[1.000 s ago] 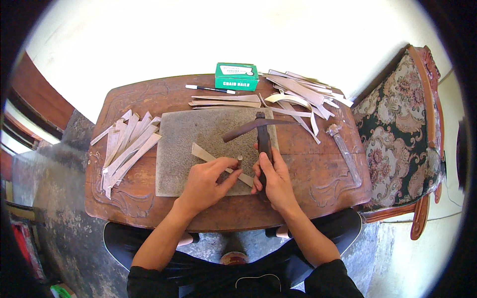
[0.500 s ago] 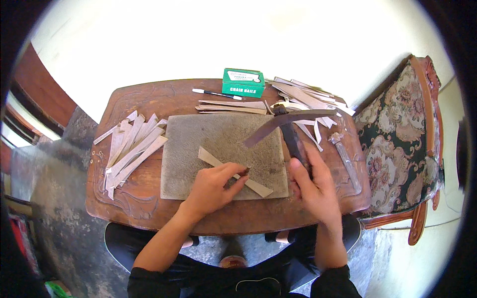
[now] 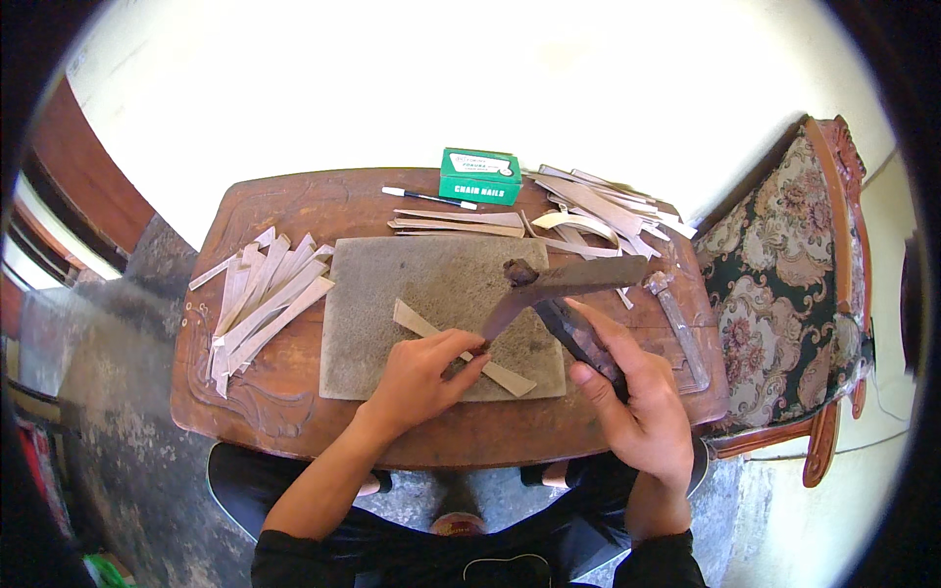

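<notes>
My left hand (image 3: 421, 377) rests over the grey pad, thumb and forefinger pinched on a small dark nail-like piece against a pale bow-shaped strip (image 3: 510, 378). The strip lies slantwise on the pad, narrow at its middle under my fingers. My right hand (image 3: 642, 407) grips the dark handle of a hammer (image 3: 578, 279). One end of its long, slightly bent head is down at my left fingertips and hides the small piece; I cannot tell whether they touch.
The grey pad (image 3: 358, 323) covers the middle of the carved wooden table (image 3: 294, 416). Pale strips (image 3: 260, 294) are heaped left, more strips (image 3: 598, 201) back right. A green box (image 3: 480, 178), a pen (image 3: 428, 199), a worn grey tool (image 3: 679, 333) and a floral chair (image 3: 784, 304) are around.
The hammer head has swung down and nearer, its end now at my left fingertips. My right hand has tilted and lowered slightly. My left hand keeps its pinch on the strip.
</notes>
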Demonstrator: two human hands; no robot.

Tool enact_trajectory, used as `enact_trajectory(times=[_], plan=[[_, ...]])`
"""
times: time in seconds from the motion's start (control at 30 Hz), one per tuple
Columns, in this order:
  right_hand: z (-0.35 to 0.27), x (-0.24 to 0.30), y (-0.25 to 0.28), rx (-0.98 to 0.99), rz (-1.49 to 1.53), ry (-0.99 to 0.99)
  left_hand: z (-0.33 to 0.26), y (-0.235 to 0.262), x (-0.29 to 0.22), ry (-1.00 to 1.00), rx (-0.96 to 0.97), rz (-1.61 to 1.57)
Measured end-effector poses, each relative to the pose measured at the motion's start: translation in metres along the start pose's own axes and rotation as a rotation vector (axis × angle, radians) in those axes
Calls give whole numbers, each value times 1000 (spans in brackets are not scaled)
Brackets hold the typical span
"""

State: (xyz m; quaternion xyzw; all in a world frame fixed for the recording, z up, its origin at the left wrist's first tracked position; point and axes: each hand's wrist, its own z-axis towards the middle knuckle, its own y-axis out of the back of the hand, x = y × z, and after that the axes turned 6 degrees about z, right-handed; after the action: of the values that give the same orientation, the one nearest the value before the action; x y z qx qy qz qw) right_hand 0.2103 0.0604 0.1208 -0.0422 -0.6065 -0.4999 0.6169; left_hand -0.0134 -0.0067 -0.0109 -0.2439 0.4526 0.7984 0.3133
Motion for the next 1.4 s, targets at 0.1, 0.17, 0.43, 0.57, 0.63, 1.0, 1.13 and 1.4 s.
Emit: enact_trajectory(times=[0.1,0.17,0.43,0.57,0.63,1.0,1.13,1.4], plan=[[0,2,0,12,0,-24,0,0,-1,3,6,4],[-1,7,2,22,-5,-70,-1,-1,1,4,4,4],[-1,12,4,-29,-29,-4,0,1,-3,5,-1,-12],[-5,18,4,-72,-10,-50,1,1,-3,10,7,-20],[-1,11,6,-18,-63,7,1,0,-2,15,7,-22],[1,-2,-1,-11,-46,32,0,1,-2,21,7,-5],[-1,10,4,-67,-42,1,0,0,-2,32,19,-10],[-1,5,-3,-29,-33,-50,-1,0,0,13,11,-15]])
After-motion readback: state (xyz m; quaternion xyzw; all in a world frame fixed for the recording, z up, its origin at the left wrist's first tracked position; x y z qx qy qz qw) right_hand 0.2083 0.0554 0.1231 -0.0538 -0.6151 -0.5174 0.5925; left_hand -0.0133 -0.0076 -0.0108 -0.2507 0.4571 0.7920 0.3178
